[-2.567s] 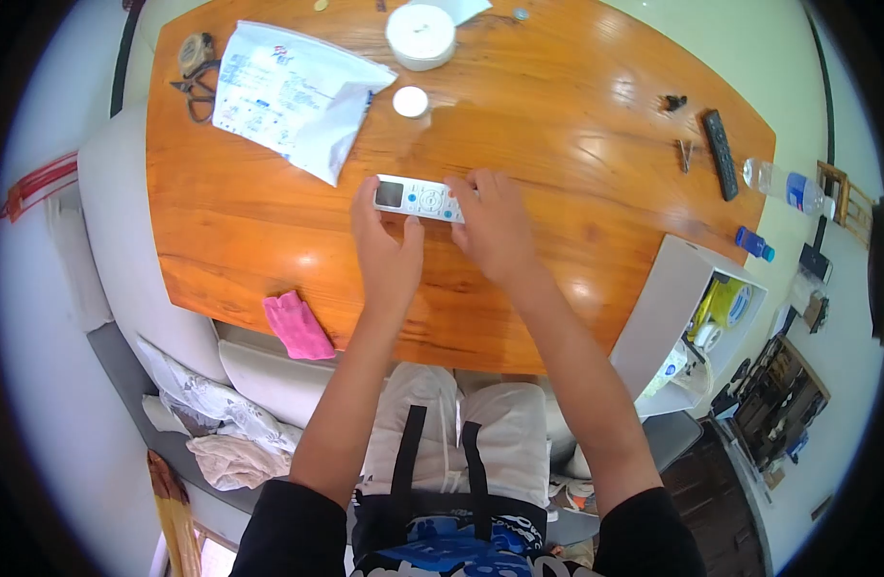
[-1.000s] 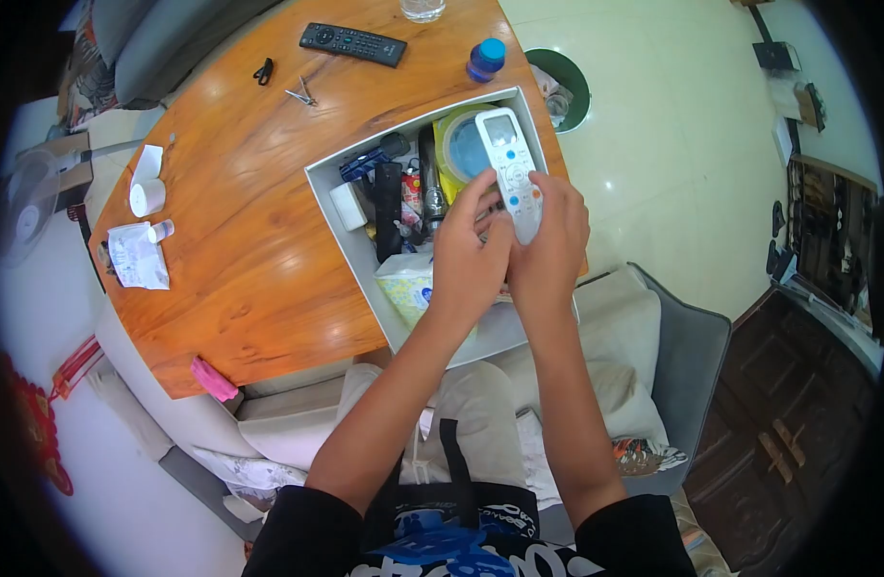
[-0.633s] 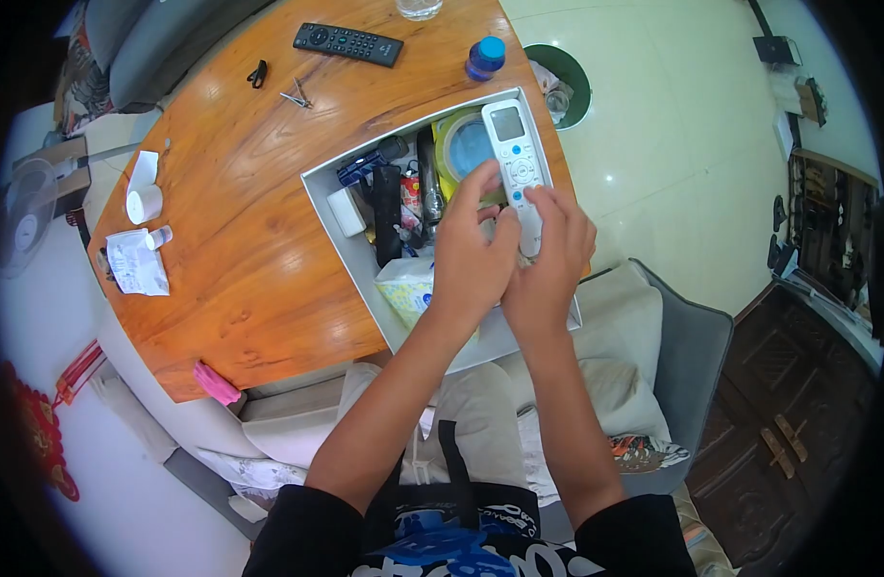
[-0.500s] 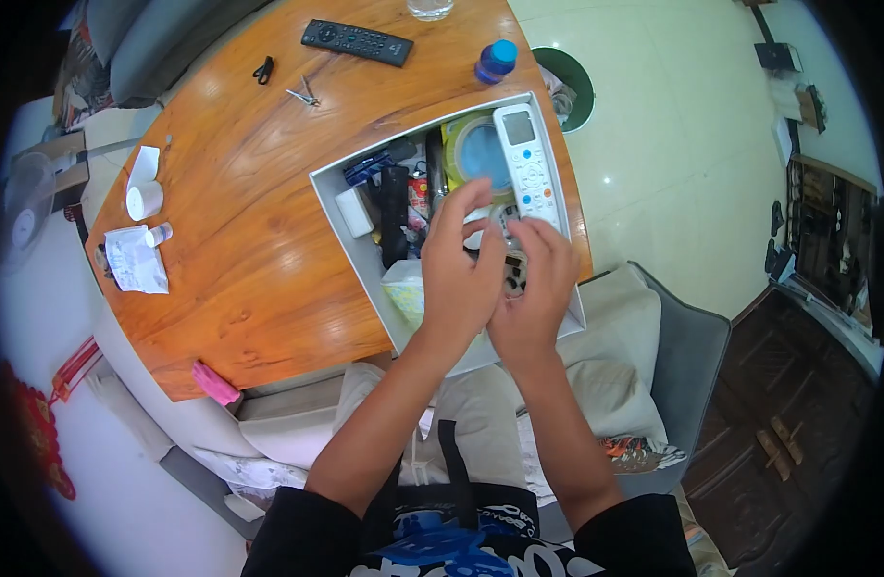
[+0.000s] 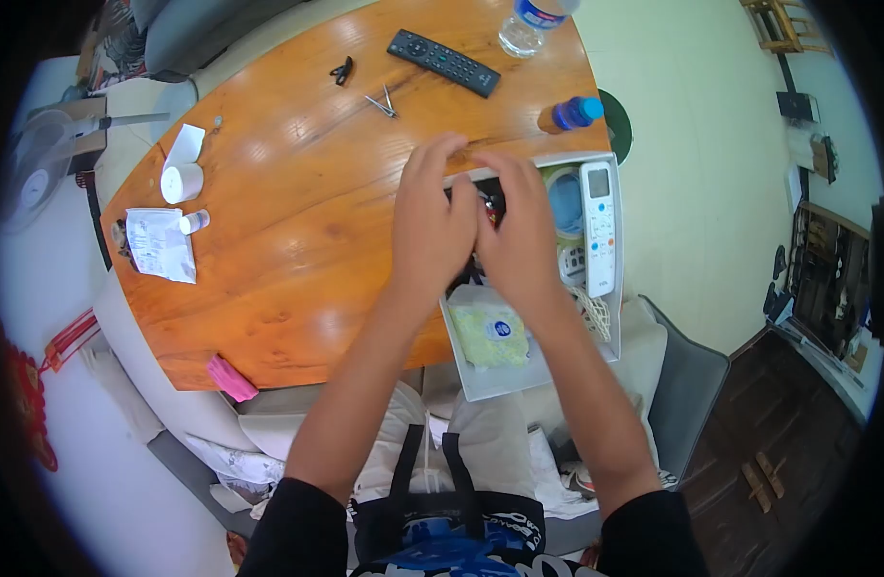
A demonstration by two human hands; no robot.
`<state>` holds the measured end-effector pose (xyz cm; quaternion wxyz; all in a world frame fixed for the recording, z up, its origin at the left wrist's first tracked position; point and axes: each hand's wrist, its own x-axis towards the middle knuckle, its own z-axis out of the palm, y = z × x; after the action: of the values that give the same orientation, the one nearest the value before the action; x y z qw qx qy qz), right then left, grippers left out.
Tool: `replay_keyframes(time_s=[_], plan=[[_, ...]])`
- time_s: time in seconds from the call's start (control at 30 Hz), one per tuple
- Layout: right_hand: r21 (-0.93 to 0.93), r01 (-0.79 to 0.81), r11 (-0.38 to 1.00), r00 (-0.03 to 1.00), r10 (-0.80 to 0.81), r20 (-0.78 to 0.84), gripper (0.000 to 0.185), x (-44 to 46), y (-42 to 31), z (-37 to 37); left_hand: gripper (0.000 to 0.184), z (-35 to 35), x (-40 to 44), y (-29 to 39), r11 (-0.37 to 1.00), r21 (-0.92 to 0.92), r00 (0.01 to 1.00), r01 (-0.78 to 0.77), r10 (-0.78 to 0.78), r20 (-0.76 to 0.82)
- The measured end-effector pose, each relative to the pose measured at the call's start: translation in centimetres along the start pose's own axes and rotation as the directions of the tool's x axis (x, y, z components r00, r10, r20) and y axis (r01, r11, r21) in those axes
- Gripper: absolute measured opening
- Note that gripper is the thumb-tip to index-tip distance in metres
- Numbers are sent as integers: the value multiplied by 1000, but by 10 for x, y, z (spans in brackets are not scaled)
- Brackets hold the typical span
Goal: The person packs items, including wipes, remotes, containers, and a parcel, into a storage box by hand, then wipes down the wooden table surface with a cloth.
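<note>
A white open box (image 5: pixel 472 385) of mixed small items sits at the near right end of the wooden table. My left hand (image 5: pixel 432 221) is over the box's left side, fingers stretched and slightly curved, thumb apart. Beside it my right hand (image 5: pixel 519 226) faces it, fingers bent over and thumb apart; nothing held is visible. Dark and red items show between the hands, but most of that side is hidden. A pale green packet (image 5: pixel 490 337) lies at the near end. On the right are a white remote control (image 5: pixel 600 231), a round blue-lidded container (image 5: pixel 564 204) and a coiled pale cord (image 5: pixel 592 314).
On the table (image 5: pixel 298 260) lie a black remote control (image 5: pixel 444 62), scissors (image 5: pixel 384 104), a white roll (image 5: pixel 181 183), a white packet (image 5: pixel 161 245) and a pink cloth (image 5: pixel 232 378). A blue bottle (image 5: pixel 577 113) and a clear bottle (image 5: pixel 533 27) stand at the far right.
My hands have moved from the box's middle to its left side, uncovering the cord and more of the white remote. The view has shifted, and the box appears straighter in it.
</note>
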<state>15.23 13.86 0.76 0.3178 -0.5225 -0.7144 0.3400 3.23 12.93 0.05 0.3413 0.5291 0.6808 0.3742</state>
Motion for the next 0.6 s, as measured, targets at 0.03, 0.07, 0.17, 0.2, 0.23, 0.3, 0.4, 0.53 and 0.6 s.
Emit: replay_keyframes(time_s=[0.03, 0.07, 0.17, 0.2, 0.23, 0.3, 0.4, 0.53, 0.6], plan=[[-15, 3, 1000, 1000, -3, -3, 50, 14, 7, 7, 38, 1, 13, -5, 972, -184, 989, 147, -148, 10], [-31, 7, 999, 1000, -8, -8, 52, 29, 20, 17, 40, 7, 28, -12, 890, -359, 957, 282, -285, 46], [-158, -10, 987, 999, 18, 50, 62, 81, 53, 32, 47, 18, 69, -25, 638, -572, 837, 515, -520, 174], [-212, -17, 977, 996, 35, 80, 65, 95, 61, 34, 48, 25, 80, -34, 619, -567, 815, 543, -550, 180], [-287, -23, 958, 992, 57, 111, 68, 105, 68, 36, 49, 31, 89, -44, 599, -562, 793, 571, -580, 187], [-434, -23, 901, 981, 105, 164, 74, 120, 78, 39, 53, 46, 99, -74, 583, -547, 778, 601, -583, 234], [-557, -95, 825, 932, 270, 241, 78, 134, 79, 40, 53, 50, 101, -71, 462, -615, 728, 639, -620, 291], [-597, -66, 800, 901, 304, 308, 75, 132, 97, 49, 35, 53, 100, -74, 297, -724, 707, 623, -609, 359], [-610, -54, 791, 889, 317, 331, 73, 132, 95, 49, 25, 51, 98, -80, 275, -722, 706, 635, -588, 396]])
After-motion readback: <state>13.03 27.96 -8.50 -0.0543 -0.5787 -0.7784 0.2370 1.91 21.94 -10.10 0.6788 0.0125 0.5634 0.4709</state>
